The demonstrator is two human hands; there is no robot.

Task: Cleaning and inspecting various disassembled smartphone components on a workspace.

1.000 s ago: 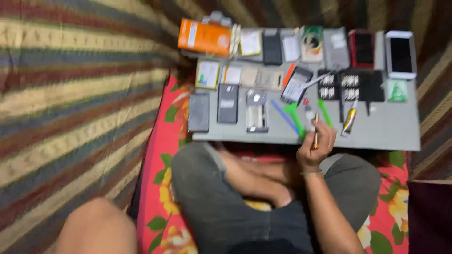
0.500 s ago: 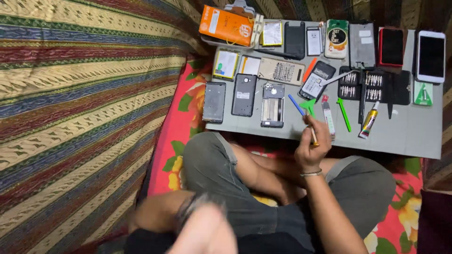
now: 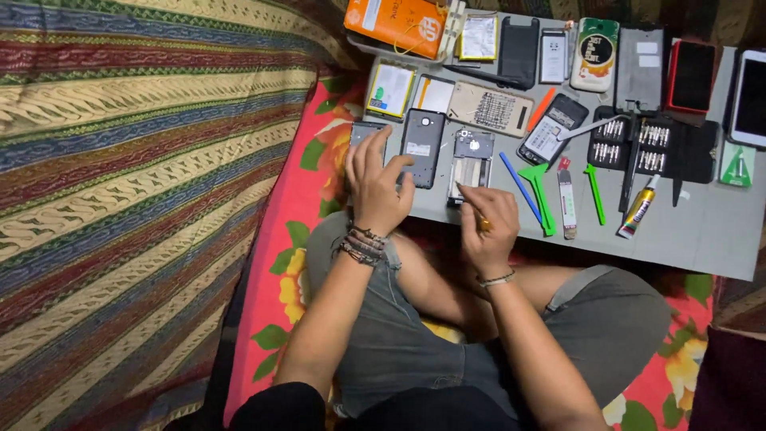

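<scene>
Centre of frame, the opened phone body (image 3: pixel 472 166) lies flat on the grey board (image 3: pixel 702 231), likely for easy reach. The right hand (image 3: pixel 488 227) is clamped on a thin tool, tip angled toward it. The left hand (image 3: pixel 375 185), fingers spread, presses the dark phone (image 3: pixel 365 136) at the board's left edge, seemingly steadying it. A green pry tool (image 3: pixel 538 191) waits alongside.

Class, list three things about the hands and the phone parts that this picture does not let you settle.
- Head view: the left hand covers most of the grey phone.
- The tool in the right hand is too thin to identify.
- The white phone is cut off by the right edge.
</scene>
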